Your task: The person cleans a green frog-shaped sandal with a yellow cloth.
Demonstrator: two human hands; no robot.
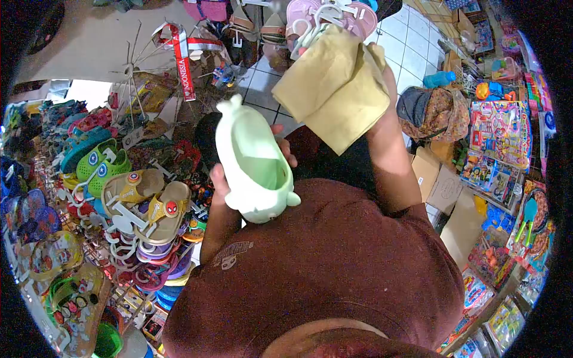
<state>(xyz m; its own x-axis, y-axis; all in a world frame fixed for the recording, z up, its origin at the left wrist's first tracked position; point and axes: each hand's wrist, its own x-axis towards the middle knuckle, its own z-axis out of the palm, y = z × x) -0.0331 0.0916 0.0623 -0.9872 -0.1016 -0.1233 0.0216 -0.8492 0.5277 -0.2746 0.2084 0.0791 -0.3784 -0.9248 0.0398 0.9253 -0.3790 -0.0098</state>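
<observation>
My left hand (220, 184) is wrapped round a pale green, whale-shaped plastic container (270, 190). Its open hollow faces up, with the tail fin pointing away from me and the rounded head close to my chest. Fingertips show on the far side of its rim. A folded yellow cloth (334, 86) is gripped in my right hand (381, 113), up and to the right of the container, apart from it. The cloth hides most of the right hand's fingers.
Children's sandals (145, 194) and green clogs (102, 167) hang in dense rows on the left. Pink slippers (361, 21) hang ahead. Cardboard boxes (462, 230), a patterned bag (433, 113) and packaged toys (500, 134) crowd the right. A blue bottle (439, 79) lies beyond the bag.
</observation>
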